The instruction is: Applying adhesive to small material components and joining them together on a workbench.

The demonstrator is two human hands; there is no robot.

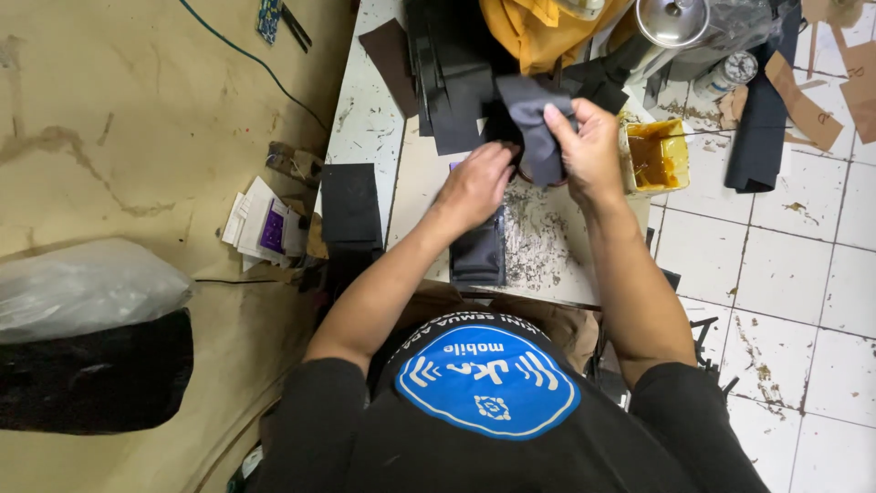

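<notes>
my right hand (589, 151) is up over the tabletop (547, 246), and its fingers are pinching a dark grey piece of cloth (538, 123) that hangs down folded from my grip. my left hand (476, 185) is lower, just beside it, with the fingers curled down on the bottom edge of that same cloth; i cannot tell if they are pinching it or only pressing. under my left hand lies a flat black piece (478, 254) on the tabletop, close to my belly. a tub of yellow-brown glue (657, 157) sits just to the right of my right hand. a black stack of cut pieces (351, 203) lies to the left. i think i am in the step of folding or lining up the cloth. next i think both hands must keep the edges even, and stay off the sticky tub.
</notes>
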